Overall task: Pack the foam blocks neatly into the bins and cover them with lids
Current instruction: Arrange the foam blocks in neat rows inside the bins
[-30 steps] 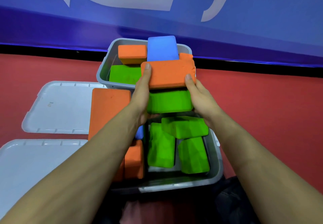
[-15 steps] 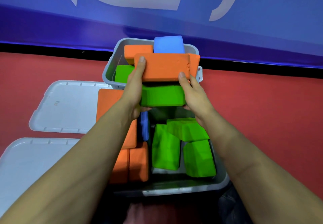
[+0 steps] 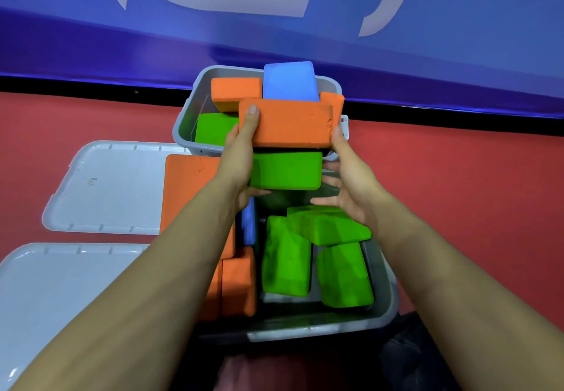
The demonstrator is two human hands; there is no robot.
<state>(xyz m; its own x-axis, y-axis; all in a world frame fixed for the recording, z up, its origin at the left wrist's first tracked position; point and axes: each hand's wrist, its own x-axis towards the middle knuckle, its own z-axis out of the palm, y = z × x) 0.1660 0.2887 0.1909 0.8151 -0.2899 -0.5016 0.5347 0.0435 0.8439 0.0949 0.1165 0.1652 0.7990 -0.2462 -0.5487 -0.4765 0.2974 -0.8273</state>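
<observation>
- I see my left hand (image 3: pixel 241 158) gripping the left end of a stack of two foam blocks, an orange block (image 3: pixel 287 123) lying on top of a green block (image 3: pixel 287 170); the fingers curl up over the orange block's corner and the thumb goes under the green one.
- My right hand (image 3: pixel 351 183) presses against the right end of the same stack, one fingertip on the orange block's end and the other fingers spread and loosely bent beside the green block.
- The stack hangs in the air above the gap between the two grey bins, overlapping the near rim of the far bin (image 3: pixel 183 128).
- The far bin holds a second orange block (image 3: pixel 236 91), a blue block (image 3: pixel 290 82) standing above the rim, and a green block at its left (image 3: pixel 215 128).
- The near bin (image 3: pixel 384 299) holds three green blocks (image 3: pixel 285 256) leaning unevenly on the right, orange blocks (image 3: pixel 239 280) on the left and a blue one (image 3: pixel 248 222) between them.
- A large orange block (image 3: pixel 187 189) lies at the near bin's left edge.
- Two grey lids (image 3: pixel 116 186) lie flat on the red floor (image 3: pixel 457 192) to the left, both off the bins.
</observation>
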